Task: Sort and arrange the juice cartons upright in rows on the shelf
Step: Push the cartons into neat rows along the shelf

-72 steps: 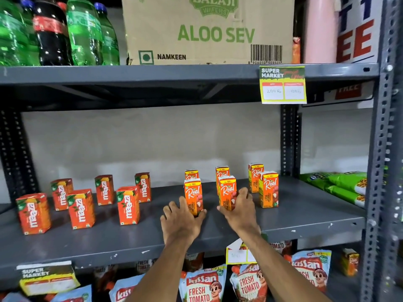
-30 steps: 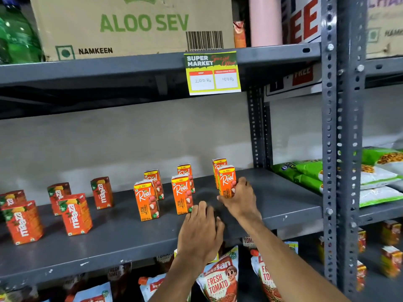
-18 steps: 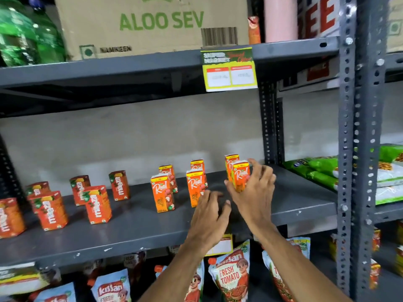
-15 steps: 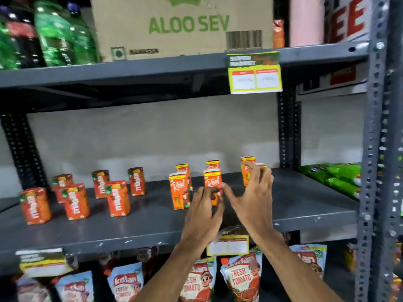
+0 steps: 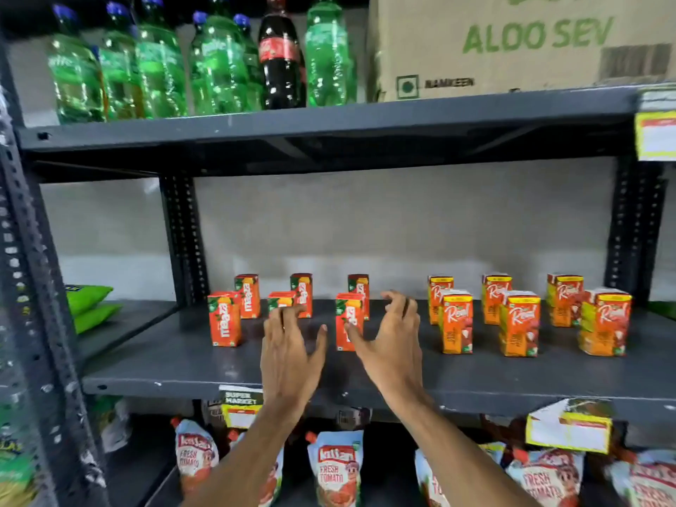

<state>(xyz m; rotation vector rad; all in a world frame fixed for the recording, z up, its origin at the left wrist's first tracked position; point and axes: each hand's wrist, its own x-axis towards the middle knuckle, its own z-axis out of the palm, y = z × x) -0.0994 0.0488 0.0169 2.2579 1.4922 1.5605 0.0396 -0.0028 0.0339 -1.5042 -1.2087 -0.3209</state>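
Observation:
Several red-orange Maaza cartons stand upright in two rows at the left of the grey shelf point(image 5: 190, 364); a front one point(image 5: 224, 319) is at the far left, another point(image 5: 348, 316) at the middle. Several orange Real cartons stand in two rows to the right, such as one in the front row point(image 5: 457, 322). My left hand point(image 5: 290, 345) hovers open in front of a partly hidden Maaza carton point(image 5: 281, 300). My right hand point(image 5: 393, 334) is open just right of the middle Maaza carton, thumb close to it. Neither hand holds anything.
Green and dark soda bottles point(image 5: 216, 64) and a cardboard box point(image 5: 512, 45) fill the shelf above. Tomato sauce pouches point(image 5: 334, 470) hang below. Green packets point(image 5: 89, 305) lie in the left bay. Dark metal uprights point(image 5: 184, 243) frame the bay.
My view has swung left from the Real cartons to the Maaza cartons. My right hand has let go of the Real carton, and both hands now hover open by the Maaza group.

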